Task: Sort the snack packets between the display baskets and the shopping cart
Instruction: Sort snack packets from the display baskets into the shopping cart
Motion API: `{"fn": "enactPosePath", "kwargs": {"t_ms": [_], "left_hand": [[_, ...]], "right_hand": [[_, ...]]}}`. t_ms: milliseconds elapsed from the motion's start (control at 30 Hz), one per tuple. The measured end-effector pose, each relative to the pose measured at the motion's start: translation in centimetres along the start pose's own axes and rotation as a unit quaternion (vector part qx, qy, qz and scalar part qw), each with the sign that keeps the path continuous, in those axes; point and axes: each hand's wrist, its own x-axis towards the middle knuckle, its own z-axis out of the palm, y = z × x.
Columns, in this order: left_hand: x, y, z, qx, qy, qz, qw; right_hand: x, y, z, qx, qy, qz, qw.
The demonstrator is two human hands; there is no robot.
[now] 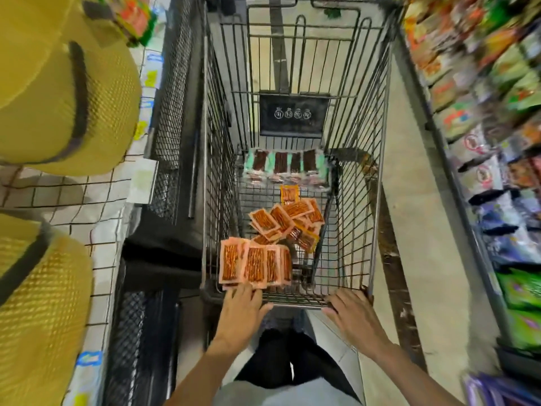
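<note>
1. Two hands sit at the near end of the cart (377, 171), seen from above; the view blurs toward its edges.
2. Your left hand (241, 306) is at the cart's near-left corner. Its fingers (234, 291) are closed on the lower ends of a fan of orange pkts (254, 266). Approx four faces show, overlapping, long sides upright, held above the cart's floor.
3. Your right hand (349, 310) is at the cart's near-right corner, fingers (360, 293) curled over the top rim wire, thumb lying along it toward the cart's middle.
4. Mid-floor inside the cart lies a heap of loose orange pkts (288, 224), at mixed angles and overlapping. A single orange pkt (289, 194) lies just beyond the heap.
5. At the cart's far end, floor level, is a row of dark-strip pkts (285, 164) w/ pale green edges, side by side.
6. Higher on the cart's far-end wire panel is a black plaque (294, 115) w/ four small round white icons.
7. Left of the cart are two yellow mesh baskets (58, 112), the nearer one (38, 288) partly cut off by the frame.
8. Right of the cart is a shelf (497, 112) packed w/ bagged snacks; print too blurred to read.
</note>
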Motion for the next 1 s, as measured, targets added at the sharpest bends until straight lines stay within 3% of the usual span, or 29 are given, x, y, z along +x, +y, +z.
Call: {"fn": "enactPosePath", "kwargs": {"t_ms": [200,433,600,1000], "left_hand": [[3.0,0.9,-1.1,0.024,0.005,-0.039,0.999],[6.1,0.7,-3.0,-0.002,0.146,0.007,0.989],[7.8,0.2,-3.8,-0.005,0.072,-0.042,0.997],[9.3,-1.0,-4.7,-0.02,0.047,-0.035,0.998]], "right_hand": [[3.0,2.9,-1.1,0.001,-0.03,-0.014,0.999],[6.4,4.7,-2.4,-0.018,-0.056,-0.008,0.998],[8.6,5.1,-3.1,-0.02,-0.055,-0.013,0.998],[10.4,4.9,-5.0,0.036,-0.08,0.006,0.996]]}}
